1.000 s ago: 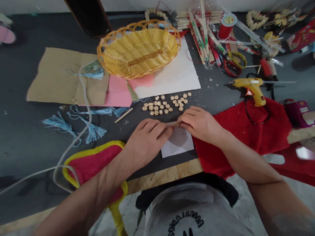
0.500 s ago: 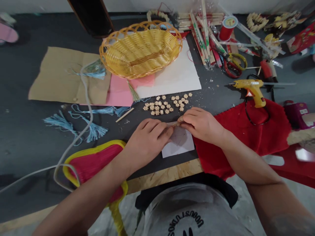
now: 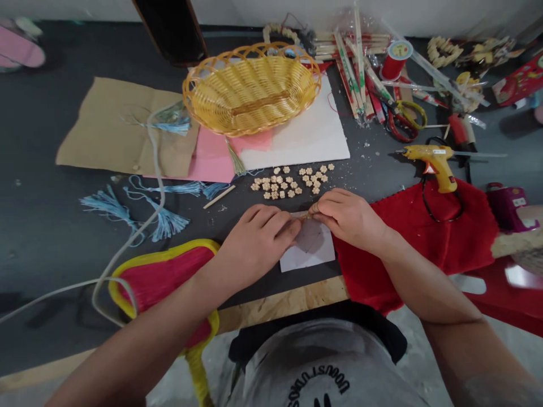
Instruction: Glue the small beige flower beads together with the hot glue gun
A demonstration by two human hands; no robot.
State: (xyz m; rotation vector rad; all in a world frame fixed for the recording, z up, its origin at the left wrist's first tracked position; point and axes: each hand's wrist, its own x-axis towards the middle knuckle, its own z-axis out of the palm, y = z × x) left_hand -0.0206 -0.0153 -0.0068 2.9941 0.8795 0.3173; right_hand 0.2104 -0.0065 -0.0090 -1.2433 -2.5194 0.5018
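Observation:
My left hand [image 3: 258, 240] and my right hand [image 3: 350, 216] meet over a small white paper [image 3: 309, 251] with faint lines drawn on it. Both are closed, with thumbs and fingertips pinching toward each other. A small tan piece [image 3: 305, 215] shows between the fingertips, too covered to name. Just beyond lie flower-shaped wooden beads [image 3: 279, 185] in two loose groups. To their left rests a short thin wooden stick [image 3: 219, 196].
Behind sits a yellow woven basket [image 3: 254, 93] on white and pink sheets. Blue tassels [image 3: 169, 225] and a grey cable [image 3: 127, 243] lie left. On the right are red felt [image 3: 470, 237], a yellow glue gun [image 3: 436, 161], scissors [image 3: 403, 121] and red thread [image 3: 395, 61].
The camera view has turned slightly, so the background sits a little differently. My hands keep nearly the same pinch over the paper.

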